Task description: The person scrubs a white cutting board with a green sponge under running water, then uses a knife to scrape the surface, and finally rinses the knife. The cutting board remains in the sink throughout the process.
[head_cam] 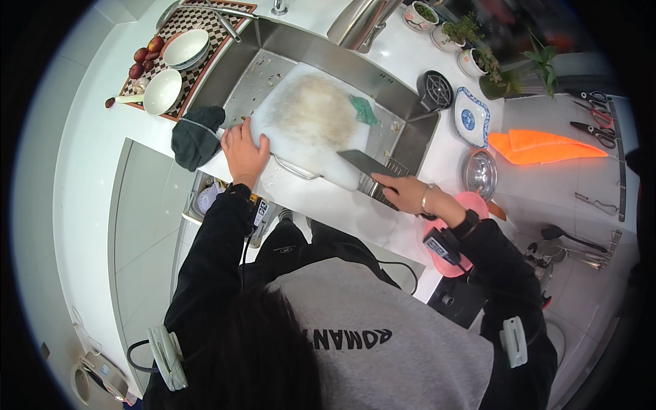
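My right hand [410, 195] is closed around a knife, its broad dark blade [365, 165] lying over the near right edge of a white, stained cutting board [312, 118]. The board rests tilted across a stainless steel sink [256, 77]. At the board's near left corner, my left hand [245, 151] lies with fingers spread, touching it. A green mesh piece [364, 109] sits on the board's far right edge. Beside my left hand is a dark cloth [197, 138]. Food scraps are scattered over the sink bottom, and a metal rack [389, 177] shows near the blade.
Bowls [163, 92] and red onions [141, 55] are at the far left. A steel kettle [359, 23], potted plants [451, 36] and a blue-patterned dish [471, 119] stand behind and right. A metal bowl [479, 174] and pink basin [435, 241] flank my right arm.
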